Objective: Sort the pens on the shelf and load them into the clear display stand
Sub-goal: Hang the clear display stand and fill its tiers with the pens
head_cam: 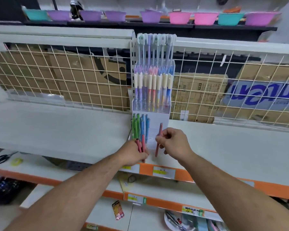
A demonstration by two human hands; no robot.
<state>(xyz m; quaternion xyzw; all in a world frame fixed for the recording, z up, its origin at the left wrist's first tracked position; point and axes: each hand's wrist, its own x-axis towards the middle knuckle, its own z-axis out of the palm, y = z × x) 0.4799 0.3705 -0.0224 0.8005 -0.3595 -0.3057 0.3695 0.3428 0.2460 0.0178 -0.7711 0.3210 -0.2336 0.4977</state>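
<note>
A clear tiered display stand (158,121) sits on the white shelf (57,129). Its upper tiers hold several pastel pens (153,84). Green pens (134,125) and blue pens (144,126) stand in its low front tier at the left. My left hand (135,153) grips a small bunch of pink pens (141,145) just in front of the stand's left corner. My right hand (173,143) pinches a single pink pen (158,139), held nearly upright over the front tier's bare right side.
A white wire grid (73,75) backs the shelf, with cardboard boxes (198,95) behind it. Coloured bowls (180,17) line a high shelf. Scissors (2,157) and a tape roll (16,161) lie on the lower left shelf. Orange price rails (163,171) edge the shelves.
</note>
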